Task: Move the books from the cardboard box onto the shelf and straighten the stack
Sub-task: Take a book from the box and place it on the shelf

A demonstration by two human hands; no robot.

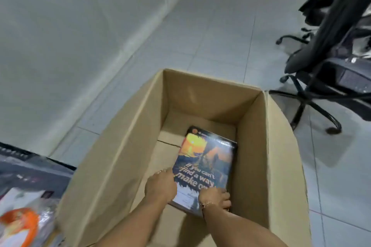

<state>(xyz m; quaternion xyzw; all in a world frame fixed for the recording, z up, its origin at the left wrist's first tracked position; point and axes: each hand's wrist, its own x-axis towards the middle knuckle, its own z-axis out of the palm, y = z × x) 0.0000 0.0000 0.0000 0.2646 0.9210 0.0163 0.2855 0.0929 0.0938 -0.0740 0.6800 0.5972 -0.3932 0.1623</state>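
Note:
An open cardboard box (112,146) stands on the tiled floor. At its bottom, against the right wall, lies a book (206,158) with an orange sunset cover and white lettering; it looks like the top of a low stack. My left hand (160,185) grips the book's near left edge. My right hand (215,198), with a bracelet on the wrist, holds the near right corner. Both forearms reach down into the box. The shelf is not in view.
A black office chair (321,78) on castors stands to the right of the box. A pale wall (60,36) runs along the left. At the lower left lie a dark surface and blurred items, one orange and white (18,226).

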